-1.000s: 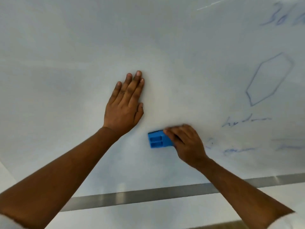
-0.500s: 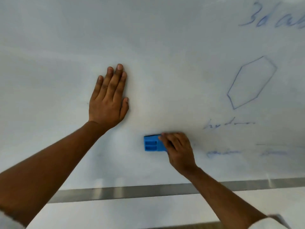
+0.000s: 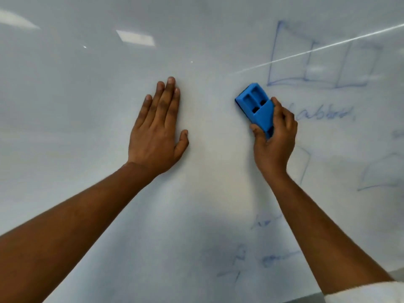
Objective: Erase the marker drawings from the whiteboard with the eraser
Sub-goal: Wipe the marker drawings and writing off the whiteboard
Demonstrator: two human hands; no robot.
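The whiteboard (image 3: 87,106) fills the view. My right hand (image 3: 275,141) grips a blue plastic eraser (image 3: 255,103), pressed against the board and tilted up to the left. My left hand (image 3: 157,130) lies flat on the board with fingers together, a hand's width left of the eraser. Right of the eraser are blue marker drawings: a box shape (image 3: 321,60) above, a handwritten word (image 3: 323,114) beside my right hand, and another outline (image 3: 382,173) at the right edge. Faint blue smears (image 3: 240,259) sit low on the board, left of my right forearm.
The board's left half shows only ceiling-light reflections (image 3: 135,38). A bright streak (image 3: 328,47) crosses the box drawing. The board's lower edge (image 3: 393,272) shows at the bottom right corner, near my white sleeve cuff (image 3: 367,291).
My right hand has carried the eraser up the board and turned it from level to tilted upright. The view has risen, hiding the metal tray and showing the box drawing.
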